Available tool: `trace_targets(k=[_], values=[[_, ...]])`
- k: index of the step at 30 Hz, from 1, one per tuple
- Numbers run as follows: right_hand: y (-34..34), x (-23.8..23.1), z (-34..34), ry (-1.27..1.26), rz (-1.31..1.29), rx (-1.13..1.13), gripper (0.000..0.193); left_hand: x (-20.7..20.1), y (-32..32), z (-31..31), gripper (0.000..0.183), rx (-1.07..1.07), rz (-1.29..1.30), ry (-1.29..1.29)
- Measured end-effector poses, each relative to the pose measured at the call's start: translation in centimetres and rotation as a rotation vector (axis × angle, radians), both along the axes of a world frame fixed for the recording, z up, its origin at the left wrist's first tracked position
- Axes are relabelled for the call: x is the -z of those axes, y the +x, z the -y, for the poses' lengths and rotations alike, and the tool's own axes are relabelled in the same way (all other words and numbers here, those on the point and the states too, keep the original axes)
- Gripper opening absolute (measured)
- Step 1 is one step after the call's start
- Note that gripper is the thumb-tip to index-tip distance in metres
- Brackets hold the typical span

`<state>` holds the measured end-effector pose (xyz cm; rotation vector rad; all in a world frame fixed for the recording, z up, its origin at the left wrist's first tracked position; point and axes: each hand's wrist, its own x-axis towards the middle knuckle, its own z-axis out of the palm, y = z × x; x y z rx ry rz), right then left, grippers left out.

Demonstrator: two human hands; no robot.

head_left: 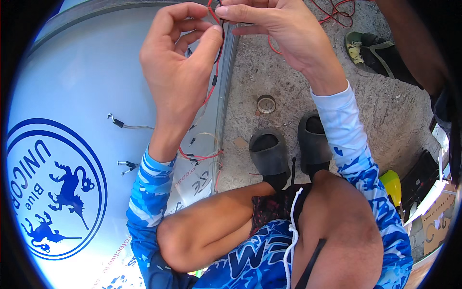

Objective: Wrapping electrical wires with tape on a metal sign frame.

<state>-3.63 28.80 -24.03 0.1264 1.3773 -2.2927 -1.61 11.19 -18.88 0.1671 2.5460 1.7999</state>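
At the top of the view, my left hand is closed, its thumb and forefinger pinching thin red and black wires. My right hand meets it from the right, thumb and fingers closed on the same wires. The upper frame edge cuts off some fingertips, so the exact spot they hold is partly hidden. From my left hand the wires run down along the metal edge of a white panel. Small dark sleeves sit on the red wire below the hand.
Short leads with metal ends lie on the panel, near a blue round emblem. On the concrete floor are a tape roll and coiled red wire. Another person's sandalled foot stands at right, above a yellow object and cardboard.
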Motion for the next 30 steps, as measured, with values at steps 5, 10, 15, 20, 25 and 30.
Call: trace_targets(k=[5,10,15,20,25,30], values=[[0.3,0.0,0.1,0.079,-0.295,0.113,0.017,1.1,0.1,0.6,0.024,0.057,-0.168,-0.391],[0.3,1.0,0.6,0.096,-0.383,0.137,0.013,0.8,0.3,0.3,0.017,0.006,-0.097,-0.291],[-0.1,1.8,0.2,0.026,-0.46,0.101,0.014,1.6,0.0,0.4,0.016,0.012,-0.03,-0.124],[0.2,3.7,2.6,-0.18,-0.377,0.245,0.016,2.1,-0.9,2.7,0.019,0.074,0.022,-0.098],[1.0,1.6,2.9,0.051,-0.453,0.335,0.02,2.3,-1.2,2.9,0.02,0.084,0.0,-0.126],[2.0,2.0,3.6,0.101,-0.262,0.479,0.027,2.3,-1.0,2.5,0.019,0.068,0.011,-0.115]])
